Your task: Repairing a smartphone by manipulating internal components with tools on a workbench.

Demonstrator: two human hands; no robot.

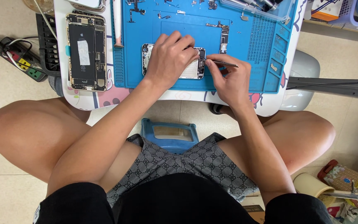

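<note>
— Phone housing (192, 69), the opened silver one, where does it lie now?

— It lies flat on the blue work mat (253, 79), near the front edge of the small white table (83, 97), directly in front of you. Your left hand (171, 58) covers most of it.

— And what does my left hand do exactly?

— Your left hand rests on top of the housing with the fingers bent down, pressing it to the mat. It is half closed; it grips nothing, it only holds the housing steady from above.

— And the right one?

— Your right hand (228, 81) is closed in a pinch on thin metal tweezers (222, 63). Thumb and forefinger squeeze them near the tip, and the tip touches the upper right corner of the housing, just beside your left fingertips. What the tip holds, I cannot tell; it is too small.

— What else is around?

— On the left side of the table, outside the mat, lies a second opened phone (86, 52) with a black battery showing. On the mat above your hands lie small loose parts and a circuit board (223, 38), well apart from the housing. A clear plastic tray (266, 10) with tools stands at the far right corner of the mat. On the floor to your left is a power strip (21, 62). Between your knees shows a blue stool (169, 135).
</note>
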